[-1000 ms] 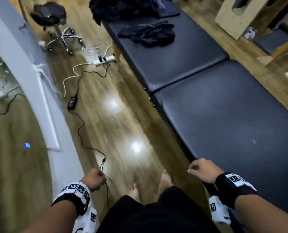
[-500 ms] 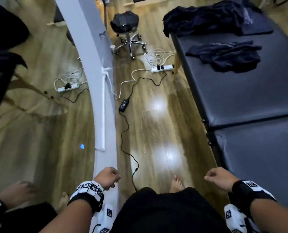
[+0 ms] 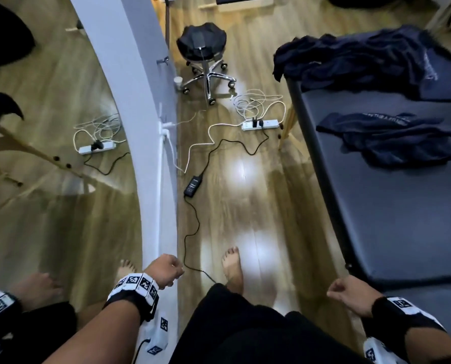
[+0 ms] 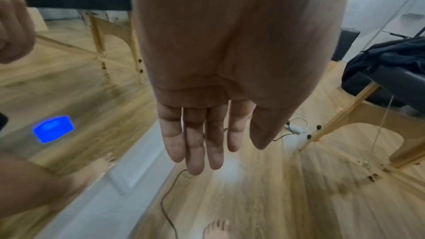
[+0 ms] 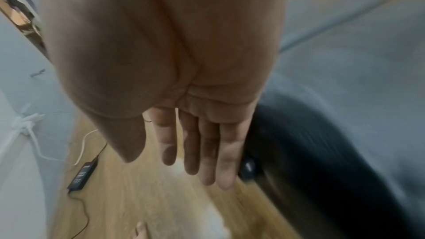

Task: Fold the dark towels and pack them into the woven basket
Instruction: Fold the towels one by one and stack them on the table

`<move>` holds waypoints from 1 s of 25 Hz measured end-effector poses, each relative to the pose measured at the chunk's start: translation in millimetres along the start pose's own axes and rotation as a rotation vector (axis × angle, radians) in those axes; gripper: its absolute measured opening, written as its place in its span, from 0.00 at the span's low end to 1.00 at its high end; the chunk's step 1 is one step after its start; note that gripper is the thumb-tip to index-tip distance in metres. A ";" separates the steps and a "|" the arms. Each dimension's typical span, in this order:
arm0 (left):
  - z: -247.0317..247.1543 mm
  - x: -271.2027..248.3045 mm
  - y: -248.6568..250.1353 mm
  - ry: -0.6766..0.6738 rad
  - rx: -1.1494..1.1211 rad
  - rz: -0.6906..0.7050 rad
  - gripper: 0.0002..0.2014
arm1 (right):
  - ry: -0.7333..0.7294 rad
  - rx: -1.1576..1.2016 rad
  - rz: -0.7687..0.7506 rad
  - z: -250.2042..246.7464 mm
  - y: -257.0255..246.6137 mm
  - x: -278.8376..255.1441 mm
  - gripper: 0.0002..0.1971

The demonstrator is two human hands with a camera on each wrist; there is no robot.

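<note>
Wooden floorboards [image 3: 245,200] run down the middle of the room, catching two bright patches of ceiling light, with a dark padded table [image 3: 392,206] along the right side and a mirrored wall with a pale curved frame [image 3: 129,82] on the left. On the table lie the dark towels: one crumpled towel [image 3: 392,137] sits alone near the middle of the pad, and a larger heap of towels [image 3: 363,61] is piled at the far end, well apart from the person. No woven basket shows in any view. A person stands barefoot on the boards beside the table, arms hanging low. Their left hand [image 3: 165,269] hangs near the mirror frame and their right hand [image 3: 350,292] hangs just beside the table's near edge; both wrists wear dark bands with black-and-white markers. Each hand is empty, fingers relaxed and nearly straight, pointing at the floor (the wrist cameras show the palms plainly, though the head view makes them look loosely curled). On the floor farther off stand a black rolling stool [image 3: 203,48] and a white power strip [image 3: 261,124] with tangled cables, and a black power adapter [image 3: 192,184] whose cord trails back toward the person's feet.
</note>
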State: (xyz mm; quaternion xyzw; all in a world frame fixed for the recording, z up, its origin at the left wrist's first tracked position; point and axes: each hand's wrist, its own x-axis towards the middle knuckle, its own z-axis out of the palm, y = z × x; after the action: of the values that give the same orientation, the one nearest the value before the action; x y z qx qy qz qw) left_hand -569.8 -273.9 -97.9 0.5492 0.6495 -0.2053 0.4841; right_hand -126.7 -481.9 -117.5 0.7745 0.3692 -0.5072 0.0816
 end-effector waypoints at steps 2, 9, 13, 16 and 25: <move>-27.0 28.8 30.0 -0.047 0.037 0.041 0.10 | -0.007 0.022 0.045 -31.6 -28.1 -2.9 0.07; -106.7 103.9 161.7 -0.104 0.307 0.255 0.10 | 0.124 0.188 0.108 -120.7 -80.6 21.9 0.07; -132.6 142.0 248.8 -0.075 0.387 0.326 0.09 | 0.161 0.332 0.103 -176.3 -99.4 41.6 0.10; -147.1 157.0 325.1 -0.058 0.377 0.378 0.08 | 0.334 0.279 0.046 -223.1 -102.2 58.0 0.10; -126.3 155.7 531.6 -0.049 0.688 0.745 0.04 | 0.926 0.215 0.162 -339.7 -86.2 121.9 0.32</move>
State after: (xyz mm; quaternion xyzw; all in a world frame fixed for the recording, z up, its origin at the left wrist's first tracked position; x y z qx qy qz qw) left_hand -124.6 73.2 -33.6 0.8662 0.2928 -0.2337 0.3307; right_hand 89.2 -190.5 -38.9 0.9492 0.2507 -0.1365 -0.1326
